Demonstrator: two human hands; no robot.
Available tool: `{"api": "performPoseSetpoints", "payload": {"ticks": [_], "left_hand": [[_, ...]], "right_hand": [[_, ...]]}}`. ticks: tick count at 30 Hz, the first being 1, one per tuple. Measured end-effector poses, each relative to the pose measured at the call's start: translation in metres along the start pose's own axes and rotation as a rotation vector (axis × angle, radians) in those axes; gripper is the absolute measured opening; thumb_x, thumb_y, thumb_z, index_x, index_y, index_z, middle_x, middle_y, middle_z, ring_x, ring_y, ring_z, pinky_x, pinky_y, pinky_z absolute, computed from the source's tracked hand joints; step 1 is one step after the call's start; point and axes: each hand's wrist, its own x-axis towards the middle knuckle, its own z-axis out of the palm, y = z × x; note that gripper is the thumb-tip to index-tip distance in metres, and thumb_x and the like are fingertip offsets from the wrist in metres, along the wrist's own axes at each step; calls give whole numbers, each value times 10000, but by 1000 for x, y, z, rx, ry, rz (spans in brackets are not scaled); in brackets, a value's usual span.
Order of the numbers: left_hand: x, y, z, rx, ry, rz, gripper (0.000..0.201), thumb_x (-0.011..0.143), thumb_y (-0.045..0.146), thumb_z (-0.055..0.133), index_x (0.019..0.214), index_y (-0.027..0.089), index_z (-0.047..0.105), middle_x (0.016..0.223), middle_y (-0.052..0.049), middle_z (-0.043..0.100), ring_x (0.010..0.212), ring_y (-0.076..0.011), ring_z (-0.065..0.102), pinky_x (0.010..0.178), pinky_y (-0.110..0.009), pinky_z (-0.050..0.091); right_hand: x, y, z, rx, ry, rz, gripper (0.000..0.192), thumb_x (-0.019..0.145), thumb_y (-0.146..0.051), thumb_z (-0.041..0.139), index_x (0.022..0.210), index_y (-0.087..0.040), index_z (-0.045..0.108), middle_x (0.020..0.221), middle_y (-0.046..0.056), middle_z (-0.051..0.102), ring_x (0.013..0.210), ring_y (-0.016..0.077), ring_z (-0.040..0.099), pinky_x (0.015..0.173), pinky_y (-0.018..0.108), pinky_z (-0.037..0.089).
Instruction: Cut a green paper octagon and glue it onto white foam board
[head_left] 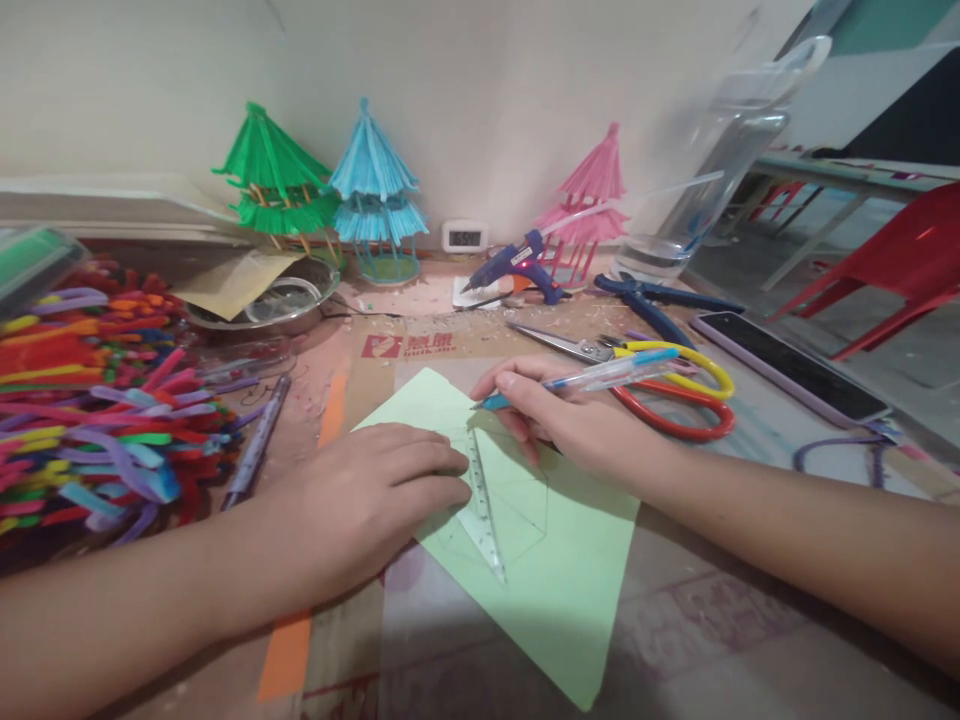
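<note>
A light green sheet of paper [577, 590] lies on the cardboard, with pencil-like outline lines drawn on it. A clear triangular ruler [484, 510] rests flat on the sheet. My left hand [390, 480] lies flat over the ruler's left part and the paper, fingers stretched out and pressing down. In my right hand [555, 405], a blue-tipped pen [585, 378] is pinched, its tip near the ruler's upper end. Whether the tip touches the paper I cannot tell.
Scissors [675, 390] and pliers [652, 295] lie right of the paper, near a phone [795, 365]. Colourful pipe cleaners [112, 420] fill the left side, beside a purple pen [259, 440]. Behind stand a glue gun [517, 265] and green [274, 170], blue [373, 180] and pink [592, 190] model pavilions.
</note>
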Motion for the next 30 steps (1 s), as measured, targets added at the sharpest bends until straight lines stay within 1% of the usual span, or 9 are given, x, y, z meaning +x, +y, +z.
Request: {"api": "performPoseSetpoints", "payload": {"ticks": [4, 9, 17, 22, 26, 30], "left_hand": [[5, 3, -2, -25, -1, -36, 213, 1002, 208, 469, 1046, 153, 669, 1094, -112, 711, 982, -254, 673, 872, -425, 572], [5, 4, -2, -14, 13, -37, 206, 1009, 212, 463, 996, 157, 661, 1065, -100, 718, 962, -237, 677, 886, -409, 565], [5, 3, -1, -37, -3, -56, 192, 1010, 225, 468, 1031, 177, 653, 1078, -87, 707, 980, -238, 666, 876, -411, 556], [4, 3, -1, -49, -12, -63, 216, 1017, 241, 460, 1041, 177, 666, 1085, -90, 702, 988, -237, 660, 874, -408, 550], [5, 2, -1, -73, -17, -74, 217, 1018, 244, 458, 1035, 184, 667, 1084, -88, 698, 990, -228, 653, 875, -399, 542], [5, 2, -1, -88, -25, -87, 198, 1016, 249, 466, 1013, 190, 655, 1079, -85, 692, 988, -233, 646, 863, -407, 533]], "right_hand": [[0, 0, 0, 6, 4, 13, 270, 998, -320, 403, 936, -190, 631, 519, -70, 453, 422, 96, 458, 424, 220, 324], [1, -1, 0, 4, 2, 16, 265, 1002, -310, 409, 930, -183, 631, 506, -75, 444, 417, 91, 455, 422, 214, 321], [1, -2, 1, 8, -5, -7, 255, 1005, -285, 407, 915, -180, 621, 503, -79, 445, 406, 86, 455, 413, 211, 304], [2, -2, 0, -17, -2, 7, 261, 1006, -291, 402, 942, -177, 628, 509, -79, 443, 413, 88, 464, 417, 209, 312], [1, 0, 0, -22, -5, 18, 272, 1005, -323, 400, 964, -182, 629, 524, -76, 445, 417, 91, 465, 420, 214, 320], [0, 2, 0, -14, -1, -4, 268, 994, -350, 421, 957, -191, 633, 533, -72, 455, 427, 94, 467, 424, 220, 324]]}}
